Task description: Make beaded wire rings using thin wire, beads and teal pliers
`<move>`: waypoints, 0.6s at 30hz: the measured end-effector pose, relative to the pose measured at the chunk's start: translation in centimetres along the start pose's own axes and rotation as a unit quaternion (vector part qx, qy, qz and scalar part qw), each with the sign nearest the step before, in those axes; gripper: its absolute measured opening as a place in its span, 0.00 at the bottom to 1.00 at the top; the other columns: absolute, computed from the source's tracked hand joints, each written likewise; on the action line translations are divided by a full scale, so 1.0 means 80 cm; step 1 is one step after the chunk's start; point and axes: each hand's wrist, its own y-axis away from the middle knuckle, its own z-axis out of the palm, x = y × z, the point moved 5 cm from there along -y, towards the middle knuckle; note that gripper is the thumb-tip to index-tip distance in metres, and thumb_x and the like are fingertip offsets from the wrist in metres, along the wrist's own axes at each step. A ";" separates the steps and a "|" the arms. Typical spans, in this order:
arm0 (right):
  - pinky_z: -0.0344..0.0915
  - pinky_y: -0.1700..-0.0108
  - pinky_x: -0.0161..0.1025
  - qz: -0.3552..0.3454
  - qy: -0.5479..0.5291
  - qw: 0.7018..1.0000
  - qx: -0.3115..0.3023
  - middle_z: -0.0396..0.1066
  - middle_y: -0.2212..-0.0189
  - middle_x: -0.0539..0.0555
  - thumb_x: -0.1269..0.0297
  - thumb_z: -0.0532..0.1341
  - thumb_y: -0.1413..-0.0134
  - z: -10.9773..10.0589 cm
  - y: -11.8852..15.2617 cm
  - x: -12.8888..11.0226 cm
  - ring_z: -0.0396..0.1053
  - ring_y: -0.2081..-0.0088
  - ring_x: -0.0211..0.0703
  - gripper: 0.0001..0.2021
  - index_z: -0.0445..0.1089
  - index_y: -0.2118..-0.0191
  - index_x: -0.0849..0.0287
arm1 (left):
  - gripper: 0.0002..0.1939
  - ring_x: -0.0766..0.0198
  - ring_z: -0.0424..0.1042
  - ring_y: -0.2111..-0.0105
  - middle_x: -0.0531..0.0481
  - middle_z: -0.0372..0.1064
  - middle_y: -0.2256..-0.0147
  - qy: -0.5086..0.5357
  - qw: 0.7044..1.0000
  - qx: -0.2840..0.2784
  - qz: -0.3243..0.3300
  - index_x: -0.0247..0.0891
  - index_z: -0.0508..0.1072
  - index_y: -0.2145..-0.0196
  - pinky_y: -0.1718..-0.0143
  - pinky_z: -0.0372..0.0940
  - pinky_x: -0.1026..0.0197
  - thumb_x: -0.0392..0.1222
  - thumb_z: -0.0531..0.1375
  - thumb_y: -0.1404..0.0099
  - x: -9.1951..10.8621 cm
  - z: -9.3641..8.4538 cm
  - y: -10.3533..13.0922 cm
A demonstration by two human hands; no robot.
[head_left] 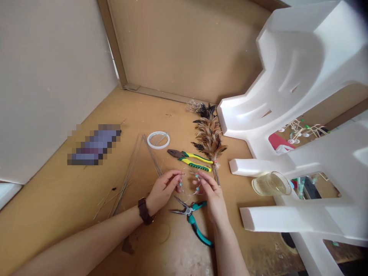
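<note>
A thin wire ring with small blue beads is held up between both hands. The fingers of my left hand pinch its left side near one bead. On the right side, my right hand grips the ring beside two more beads. Teal-handled long-nose pliers lie with jaws apart on the table just below the ring. Combination pliers with yellow and green handles rest beyond the hands. A white tape ring sits farther back, near long thin wires left of my left hand.
A brown feather bundle lies behind the pliers, with tangled wire near its tip. White molded structure stands at the right, beside a glass of pale liquid. A pixelated object is at the left. Cardboard panels border the table.
</note>
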 end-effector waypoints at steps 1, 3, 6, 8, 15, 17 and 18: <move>0.64 0.55 0.44 -0.032 0.057 0.998 0.023 0.70 0.55 0.55 0.59 0.61 0.52 -0.003 0.000 -0.004 0.67 0.54 0.47 0.13 0.72 0.59 0.55 | 0.14 0.69 0.68 0.78 0.52 0.65 0.71 0.006 1.000 0.006 -0.002 0.35 0.68 0.60 0.73 0.67 0.64 0.46 0.53 0.38 0.000 -0.001 0.000; 0.64 0.56 0.42 -0.078 0.136 0.986 0.048 0.73 0.60 0.54 0.58 0.60 0.51 -0.005 0.001 -0.010 0.67 0.56 0.46 0.12 0.73 0.61 0.56 | 0.14 0.69 0.68 0.78 0.52 0.64 0.71 0.012 1.000 0.010 -0.002 0.35 0.68 0.60 0.73 0.68 0.64 0.47 0.53 0.38 0.001 -0.001 0.001; 0.65 0.66 0.38 -0.083 0.164 0.981 0.053 0.74 0.70 0.53 0.55 0.59 0.51 -0.005 0.001 -0.009 0.69 0.66 0.44 0.13 0.74 0.64 0.57 | 0.14 0.69 0.69 0.77 0.52 0.65 0.71 0.010 1.000 0.000 0.009 0.34 0.69 0.61 0.73 0.68 0.63 0.46 0.53 0.38 0.003 0.000 0.003; 0.64 0.72 0.36 -0.082 0.170 0.980 0.069 0.72 0.75 0.52 0.53 0.59 0.52 -0.006 0.001 -0.008 0.67 0.71 0.42 0.14 0.74 0.65 0.58 | 0.13 0.69 0.68 0.76 0.52 0.65 0.71 0.008 1.000 -0.013 0.018 0.34 0.69 0.61 0.73 0.68 0.64 0.46 0.53 0.38 0.004 0.002 0.004; 0.55 0.81 0.31 -0.061 0.130 0.983 0.118 0.62 0.82 0.47 0.52 0.61 0.53 -0.019 0.002 -0.007 0.55 0.81 0.33 0.15 0.72 0.67 0.59 | 0.12 0.69 0.67 0.78 0.53 0.65 0.76 -0.007 0.999 -0.026 0.034 0.35 0.69 0.61 0.72 0.66 0.65 0.44 0.52 0.37 0.004 0.003 0.007; 0.54 0.82 0.30 -0.051 0.108 0.985 0.121 0.60 0.83 0.46 0.52 0.61 0.53 -0.020 0.003 -0.007 0.53 0.82 0.32 0.15 0.71 0.67 0.60 | 0.12 0.69 0.68 0.77 0.52 0.66 0.74 -0.011 0.998 -0.033 0.043 0.35 0.69 0.61 0.72 0.66 0.64 0.44 0.52 0.37 0.005 0.003 0.008; 0.54 0.81 0.30 -0.052 0.099 0.986 0.124 0.61 0.82 0.47 0.52 0.60 0.53 -0.021 0.003 -0.007 0.53 0.82 0.32 0.15 0.71 0.67 0.60 | 0.12 0.69 0.68 0.77 0.52 0.66 0.73 -0.014 0.998 -0.037 0.048 0.35 0.69 0.61 0.71 0.66 0.64 0.44 0.51 0.36 0.006 0.004 0.008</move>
